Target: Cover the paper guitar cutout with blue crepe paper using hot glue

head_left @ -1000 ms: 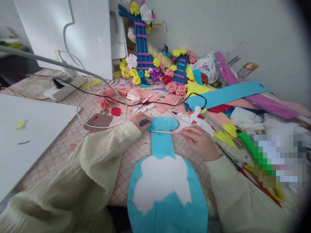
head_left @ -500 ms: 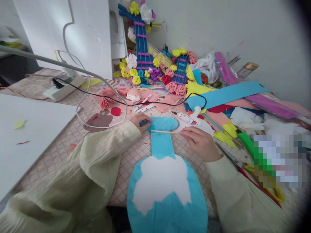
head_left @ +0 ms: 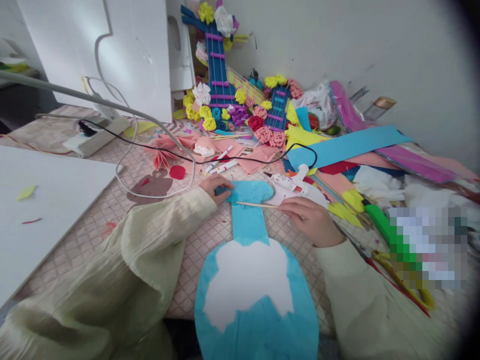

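A guitar-shaped cutout (head_left: 250,227), covered in light blue paper with a bare white patch on its round body, lies before me with its neck pointing away. My left hand (head_left: 217,188) is closed around the left end of the cutout's head, fingers on top. Between the fingertips of my right hand (head_left: 309,220) is a thin wooden stick (head_left: 255,204), which lies crosswise over the top of the neck, just below the head. A white glue gun (head_left: 290,184) rests on the table just beyond my right hand.
Decorated blue paper guitars (head_left: 217,65) with crepe flowers stand against the wall. A black cord (head_left: 232,160) crosses the table from a power strip (head_left: 95,137). A white board (head_left: 48,200) lies left; scissors (head_left: 405,280) and a green-handled tool (head_left: 382,227) lie right.
The stick has shifted slightly to the right across the neck with my right hand. My left hand keeps its hold on the head, and the view has moved a little.
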Tool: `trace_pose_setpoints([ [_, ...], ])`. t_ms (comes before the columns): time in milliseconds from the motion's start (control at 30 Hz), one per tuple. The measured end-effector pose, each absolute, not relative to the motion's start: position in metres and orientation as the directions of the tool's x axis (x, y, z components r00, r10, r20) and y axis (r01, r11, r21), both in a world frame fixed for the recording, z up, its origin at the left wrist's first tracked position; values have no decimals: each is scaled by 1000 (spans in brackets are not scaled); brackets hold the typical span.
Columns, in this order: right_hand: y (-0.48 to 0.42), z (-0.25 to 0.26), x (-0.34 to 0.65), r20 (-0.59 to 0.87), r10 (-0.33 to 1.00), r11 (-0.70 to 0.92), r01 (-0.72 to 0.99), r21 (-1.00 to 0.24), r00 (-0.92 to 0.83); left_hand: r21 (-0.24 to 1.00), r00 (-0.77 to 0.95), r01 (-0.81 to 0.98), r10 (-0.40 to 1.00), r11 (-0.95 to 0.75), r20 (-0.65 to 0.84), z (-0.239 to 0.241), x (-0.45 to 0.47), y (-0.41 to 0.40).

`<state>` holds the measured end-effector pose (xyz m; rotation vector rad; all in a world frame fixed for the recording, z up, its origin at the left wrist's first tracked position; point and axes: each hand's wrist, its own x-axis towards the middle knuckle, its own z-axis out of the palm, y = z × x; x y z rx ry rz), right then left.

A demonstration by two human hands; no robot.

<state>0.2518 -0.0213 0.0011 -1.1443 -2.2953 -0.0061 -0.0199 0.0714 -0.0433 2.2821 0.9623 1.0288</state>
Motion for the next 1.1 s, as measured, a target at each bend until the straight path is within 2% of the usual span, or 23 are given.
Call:
trace_pose_setpoints([
  [133, -22, 3, 255, 486, 725, 655, 707, -266, -489, 627, 459, 432, 756, -648, 466, -45, -19, 71],
  [700, -18, -2, 253, 504, 726, 634, 738, -229, -467, 601, 464, 437, 740, -669, 486, -43, -17, 70],
  [900, -19, 0, 257, 475, 737, 645, 712, -279, -482, 613, 474, 439, 749, -657, 463, -44, -19, 72],
  [1100, -18, 3, 255, 516, 726, 633, 735, -243, -455, 614, 480, 427, 742, -664, 468, -42, -18, 69],
])
